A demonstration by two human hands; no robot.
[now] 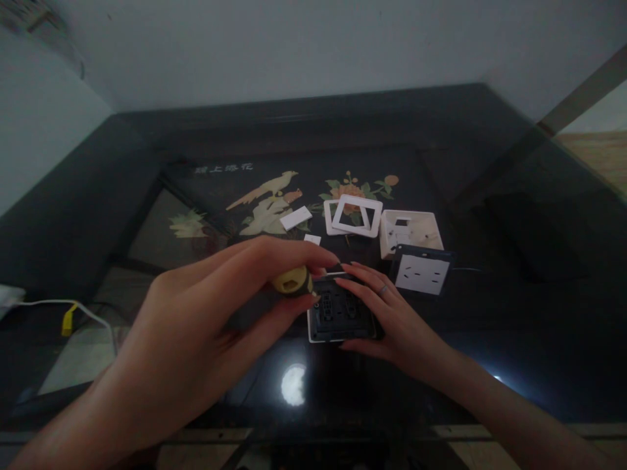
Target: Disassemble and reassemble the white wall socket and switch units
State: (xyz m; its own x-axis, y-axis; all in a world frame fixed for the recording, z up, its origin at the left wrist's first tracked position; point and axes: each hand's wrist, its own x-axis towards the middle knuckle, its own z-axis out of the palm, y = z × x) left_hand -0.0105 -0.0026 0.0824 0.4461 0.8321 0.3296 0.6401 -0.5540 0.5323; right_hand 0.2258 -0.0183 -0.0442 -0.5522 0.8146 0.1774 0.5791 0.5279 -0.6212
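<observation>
while my left hand was curled shut around the yellow screwdriver handle, the black module lay just right of my fingertips, touching the tool. my right hand gripped that module, fingers over its top and thumb at its near edge, on the dark glass table. beyond sat a white socket face, a white box and white frames.

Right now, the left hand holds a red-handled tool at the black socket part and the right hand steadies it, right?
No, the handle is yellow, not red. In the head view the left hand holds the yellow-handled tool at the black socket part, and the right hand steadies that part.
</observation>
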